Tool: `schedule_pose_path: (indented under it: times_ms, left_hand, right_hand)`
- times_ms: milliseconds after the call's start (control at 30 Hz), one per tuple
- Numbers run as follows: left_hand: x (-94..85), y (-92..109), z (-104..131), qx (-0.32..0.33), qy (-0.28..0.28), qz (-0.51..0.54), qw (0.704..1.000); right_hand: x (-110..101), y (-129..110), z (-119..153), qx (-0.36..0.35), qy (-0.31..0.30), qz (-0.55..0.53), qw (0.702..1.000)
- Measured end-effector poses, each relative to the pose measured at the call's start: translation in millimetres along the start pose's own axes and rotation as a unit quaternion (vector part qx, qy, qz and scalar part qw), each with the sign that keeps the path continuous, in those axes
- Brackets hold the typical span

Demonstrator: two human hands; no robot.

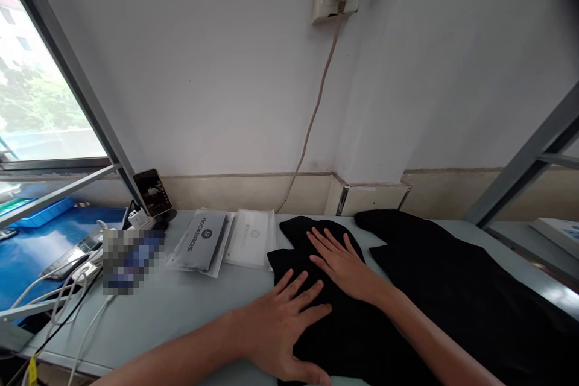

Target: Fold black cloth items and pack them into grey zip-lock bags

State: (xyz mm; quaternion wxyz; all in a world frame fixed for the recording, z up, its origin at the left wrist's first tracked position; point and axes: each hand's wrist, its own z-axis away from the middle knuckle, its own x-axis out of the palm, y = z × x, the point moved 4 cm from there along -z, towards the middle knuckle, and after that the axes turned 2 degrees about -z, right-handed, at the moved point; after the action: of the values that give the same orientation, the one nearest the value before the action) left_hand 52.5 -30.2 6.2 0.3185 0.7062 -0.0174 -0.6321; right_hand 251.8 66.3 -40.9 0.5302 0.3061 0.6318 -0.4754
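L hand (280,329): spread, palm down on near L part of L black cloth (355,329); prob. presses it flat.
R hand (341,265): spread likewise, farther off; prob. steadies same cloth.
L black cloth: lies on surface (190,304), under both hands.
R black cloth (474,277): lies just beside, can't tell if joined.
L packets (203,241), R packets (250,238): stacked far L, prob. for tidiness.
Phone (152,193): propped far L, prob. for viewing.
Count: 2 hands, 2 cloth parts, 2 stacks (can't tell packet no.), 1 propped phone.

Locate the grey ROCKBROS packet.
Head view, left of centre: the grey ROCKBROS packet lies on the table, just left of the white packet, beyond and left of the left hand.
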Motion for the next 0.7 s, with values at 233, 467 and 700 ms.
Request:
schedule_pose_path:
  times_ms: [233, 467, 700]
  left_hand:
    - [-0.1, -5.7, -0.2, -0.001, 0.067, -0.020, 0.998]
    - [1.4, -24.1, 1.8, 0.018, 0.067, -0.054, 0.996]
    - [2.6, -31.0, 4.3, 0.053, 0.140, -0.090, 0.985]
  right_hand:
    - [-14.3, -26.5, 23.5, 0.032, 0.022, -0.013, 0.999]
    - [-1.0, -20.1, 54.2, -0.035, 0.014, -0.054, 0.998]
    - [-21.4, 2.0, 56.6, 0.111, 0.157, 0.074, 0.979]
